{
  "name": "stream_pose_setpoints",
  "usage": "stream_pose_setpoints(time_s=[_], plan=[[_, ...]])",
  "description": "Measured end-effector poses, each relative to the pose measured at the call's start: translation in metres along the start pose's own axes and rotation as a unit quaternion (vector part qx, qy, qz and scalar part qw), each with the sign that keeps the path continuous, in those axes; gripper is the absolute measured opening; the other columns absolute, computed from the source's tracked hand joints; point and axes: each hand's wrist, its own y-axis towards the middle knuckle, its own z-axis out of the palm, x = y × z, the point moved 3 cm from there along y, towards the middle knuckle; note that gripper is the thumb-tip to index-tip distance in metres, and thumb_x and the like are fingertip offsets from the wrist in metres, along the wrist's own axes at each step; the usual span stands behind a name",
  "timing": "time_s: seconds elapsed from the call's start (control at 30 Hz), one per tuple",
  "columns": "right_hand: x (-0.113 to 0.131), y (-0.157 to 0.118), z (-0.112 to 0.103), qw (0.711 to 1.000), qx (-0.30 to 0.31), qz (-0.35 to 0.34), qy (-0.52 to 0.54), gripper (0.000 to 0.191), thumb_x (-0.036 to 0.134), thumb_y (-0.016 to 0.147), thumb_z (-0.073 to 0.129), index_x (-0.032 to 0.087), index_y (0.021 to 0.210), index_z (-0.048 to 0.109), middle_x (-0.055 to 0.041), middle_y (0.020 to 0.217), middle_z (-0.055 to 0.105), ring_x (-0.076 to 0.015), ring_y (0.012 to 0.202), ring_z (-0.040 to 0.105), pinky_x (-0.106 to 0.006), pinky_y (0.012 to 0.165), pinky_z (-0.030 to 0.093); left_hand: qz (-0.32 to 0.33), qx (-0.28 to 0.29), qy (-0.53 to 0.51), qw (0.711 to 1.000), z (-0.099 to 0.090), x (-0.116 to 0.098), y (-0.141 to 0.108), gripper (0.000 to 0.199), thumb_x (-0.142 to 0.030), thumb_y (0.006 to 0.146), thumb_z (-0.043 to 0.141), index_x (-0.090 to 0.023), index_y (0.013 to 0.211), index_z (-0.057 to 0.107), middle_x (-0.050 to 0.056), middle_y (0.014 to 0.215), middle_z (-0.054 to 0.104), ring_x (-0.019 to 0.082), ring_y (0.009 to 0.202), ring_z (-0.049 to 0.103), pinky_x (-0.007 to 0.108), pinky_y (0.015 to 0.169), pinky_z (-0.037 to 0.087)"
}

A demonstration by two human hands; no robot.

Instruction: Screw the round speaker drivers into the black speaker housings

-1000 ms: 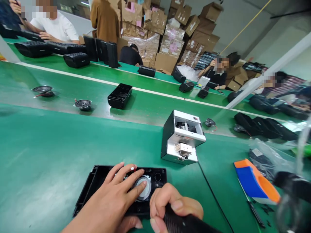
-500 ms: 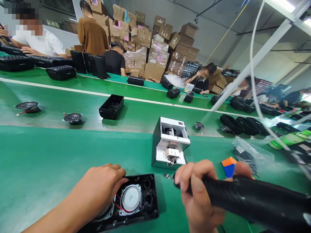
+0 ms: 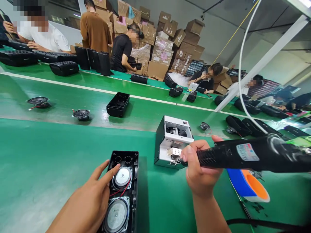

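A black speaker housing (image 3: 135, 194) lies lengthwise before me, with two round silver-backed speakers (image 3: 122, 177) and red wires inside. On its left edge rests my left hand (image 3: 85, 197), fingers apart, one fingertip at the upper speaker. My right hand (image 3: 202, 171) is wrapped round a black electric screwdriver (image 3: 225, 155) held almost level. The tool's tip meets the front outlet of the white and black screw feeder (image 3: 178, 139); whether a screw is on it is hidden.
A blue, white and orange tape roll (image 3: 257, 186) lies at the right near a black cable (image 3: 267, 222). Beyond the feeder are an open housing (image 3: 118, 104) and loose speakers (image 3: 82, 114). Several people sit or stand across the green bench (image 3: 150, 97), with finished black speakers before them.
The housing has turned from crosswise to lengthwise under my left hand, whose fingers have spread. My right hand has brought the screwdriver up to the feeder. A person in black has risen.
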Motion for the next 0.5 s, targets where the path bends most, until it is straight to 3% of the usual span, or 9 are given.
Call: stream_pose_setpoints(time_s=[0.1,0.17,0.3,0.5], plan=[[0.001,0.005,0.005,1.0,-0.007,0.01,0.002,0.057,0.018,0.101,0.082,0.027,0.146,0.048,0.008,0.085,0.061,-0.0157,0.063,0.056,-0.033,0.067,0.052,-0.048,0.075,-0.022,0.996,0.005,-0.005,-0.007,0.06,-0.051,0.116,0.034,-0.029,0.162,0.066,0.015,0.184,0.042,0.036,0.118,0.086,0.044,0.084,0.075],[-0.001,0.009,0.007,1.0,-0.01,0.017,0.005,0.058,0.019,0.099,0.084,0.027,0.145,0.049,0.0083,0.084,0.062,-0.0154,0.062,0.056,-0.033,0.066,0.053,-0.046,0.102,-0.036,0.993,0.005,-0.01,-0.011,0.066,-0.055,0.113,0.041,-0.028,0.172,0.053,0.017,0.188,0.032,0.039,0.123,0.084,0.05,0.089,0.075],[-0.008,0.015,0.005,0.999,-0.022,0.027,0.012,0.058,0.023,0.095,0.089,0.028,0.137,0.05,0.0081,0.084,0.064,-0.015,0.059,0.058,-0.031,0.062,0.054,-0.033,0.089,-0.05,0.994,0.007,-0.012,-0.019,0.079,-0.043,0.107,0.056,-0.036,0.182,0.032,0.014,0.192,0.02,0.04,0.129,0.081,0.052,0.094,0.073],[0.01,0.0,0.011,0.987,0.044,0.141,0.069,0.055,0.017,0.097,0.088,0.028,0.14,0.056,0.0075,0.077,0.062,-0.0142,0.051,0.055,-0.026,0.05,0.052,-0.042,0.121,-0.064,0.99,0.007,-0.015,-0.019,0.093,-0.037,0.096,0.074,-0.039,0.181,0.035,0.013,0.193,0.015,0.043,0.136,0.076,0.055,0.103,0.07]])
